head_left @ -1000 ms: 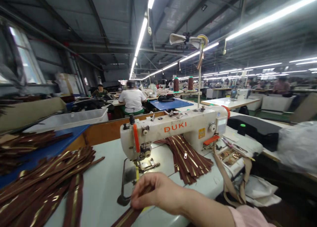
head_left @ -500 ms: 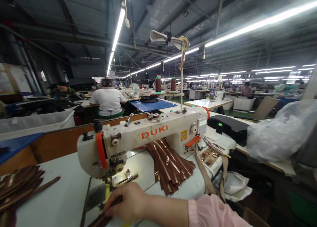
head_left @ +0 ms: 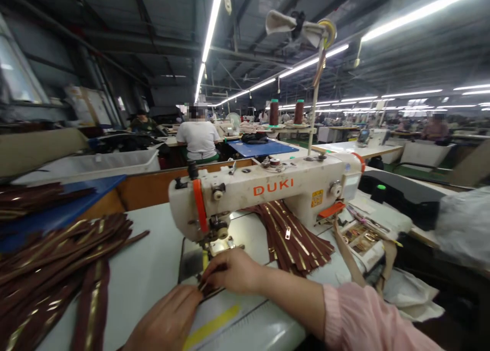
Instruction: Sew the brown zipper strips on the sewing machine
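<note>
My left hand [head_left: 166, 318] is closed at the bottom centre, its fingertips pinching a dark brown strip [head_left: 210, 289] in front of the sewing machine's needle area. My right hand [head_left: 235, 272] meets it there, thumb and fingers closed on the same strip, just below the presser foot. Above both hands stands the white sewing machine [head_left: 245, 192] marked DUKI. Brown zippers with gold teeth [head_left: 293, 238] lie fanned out behind the right forearm, under the machine's arm. How much of the strip is inside the fingers is hidden.
More brown zippers [head_left: 92, 249] are heaped at the left. An open tray of small metal parts [head_left: 362, 241] sits right of the machine. A clear plastic bag [head_left: 465, 228] is at the far right. A person in a white shirt [head_left: 198, 138] sits beyond.
The view has turned left, so the machine appears farther right and more zippers show at the left. My left hand has come into view and meets my right hand at the strip.
</note>
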### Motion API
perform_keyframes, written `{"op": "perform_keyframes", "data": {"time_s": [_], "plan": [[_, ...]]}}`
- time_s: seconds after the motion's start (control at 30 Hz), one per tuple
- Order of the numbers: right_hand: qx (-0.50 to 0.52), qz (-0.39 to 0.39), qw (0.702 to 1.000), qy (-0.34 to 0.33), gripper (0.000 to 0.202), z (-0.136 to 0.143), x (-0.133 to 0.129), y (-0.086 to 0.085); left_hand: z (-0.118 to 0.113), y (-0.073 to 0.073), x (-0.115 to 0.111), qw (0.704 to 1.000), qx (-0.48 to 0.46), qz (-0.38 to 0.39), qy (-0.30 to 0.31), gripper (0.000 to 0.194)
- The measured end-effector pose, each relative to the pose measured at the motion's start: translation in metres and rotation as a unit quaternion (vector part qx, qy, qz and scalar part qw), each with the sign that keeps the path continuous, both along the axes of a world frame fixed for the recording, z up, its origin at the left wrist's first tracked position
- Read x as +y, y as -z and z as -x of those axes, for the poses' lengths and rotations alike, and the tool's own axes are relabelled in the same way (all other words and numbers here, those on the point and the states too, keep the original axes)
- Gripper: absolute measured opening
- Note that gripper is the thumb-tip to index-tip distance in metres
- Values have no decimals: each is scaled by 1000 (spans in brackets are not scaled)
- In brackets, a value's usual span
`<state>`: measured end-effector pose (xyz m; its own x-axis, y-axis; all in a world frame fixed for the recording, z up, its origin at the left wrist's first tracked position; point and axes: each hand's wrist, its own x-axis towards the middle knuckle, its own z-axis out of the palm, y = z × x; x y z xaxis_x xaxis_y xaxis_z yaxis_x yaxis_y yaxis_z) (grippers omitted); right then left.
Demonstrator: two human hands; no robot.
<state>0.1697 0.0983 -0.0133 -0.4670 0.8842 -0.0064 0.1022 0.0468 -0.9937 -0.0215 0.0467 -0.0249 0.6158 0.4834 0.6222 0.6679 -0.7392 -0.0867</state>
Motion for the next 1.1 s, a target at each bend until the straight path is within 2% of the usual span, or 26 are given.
{"op": "perform_keyframes", "data": {"time_s": [0.07, 0.1, 0.23, 0.43, 0.67, 0.9, 1.1], "plan": [[-37, -122, 991, 29, 18, -7, -4, -1, -4, -8, -4, 999, -21, 22, -23, 28], [-45, -157, 986, 32, 21, -10, -5, -1, -6, -11, -6, 998, -38, 35, -34, 26], [-50, -239, 970, 0, 38, -17, -7, 1, -12, -14, -9, 992, -74, 90, -52, 23], [-83, -268, 960, 11, 21, -18, -7, 1, -16, -15, -10, 986, -101, 121, -51, 24], [-146, -306, 941, 5, 11, -23, -5, -2, -16, -17, -11, 975, -111, 177, -72, 24], [-189, -315, 930, -8, 16, -22, -8, -7, -16, -20, -14, 964, -139, 210, -79, 23], [-213, -324, 921, 23, 15, -17, -11, -6, -15, -19, -14, 967, -137, 199, -78, 24]]}}
